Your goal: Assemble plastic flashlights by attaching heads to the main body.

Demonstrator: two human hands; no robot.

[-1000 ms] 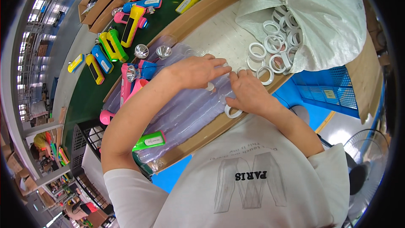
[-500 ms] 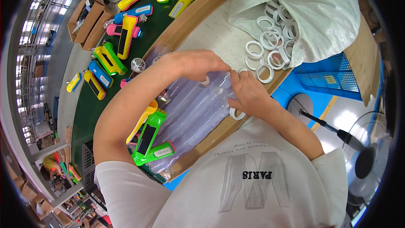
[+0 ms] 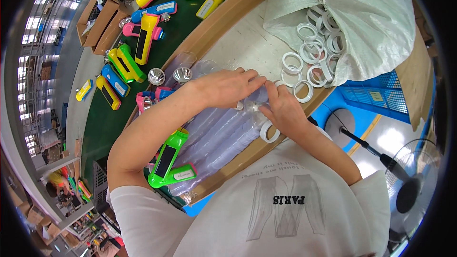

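My left hand (image 3: 234,87) and my right hand (image 3: 287,110) meet fingertip to fingertip above long rows of clear, purple-tinted plastic pieces (image 3: 214,135) lying side by side in the cardboard tray. Both have bent, closed fingers; what they pinch is hidden between them. Clear plastic (image 3: 258,96) shows just below the fingertips. A white ring (image 3: 270,132) lies below my right hand against the tray's near edge. Several more white rings (image 3: 302,91) spill from a pale woven sack (image 3: 366,28) beyond my right hand. A bright reflector cup (image 3: 182,74) sits beside my left wrist.
Yellow, blue, pink and green flashlights (image 3: 147,38) lie on the green tabletop (image 3: 95,128) to the left. A green flashlight (image 3: 167,154) rests near my left elbow. The cardboard tray wall (image 3: 223,14) curves behind. A blue crate (image 3: 376,95) and a fan (image 3: 409,185) stand right.
My hands stay together at the ends of the plastic rows, with their fingers shifted slightly. My left forearm has lowered a little, uncovering the reflector cup. The whole view has shifted slightly.
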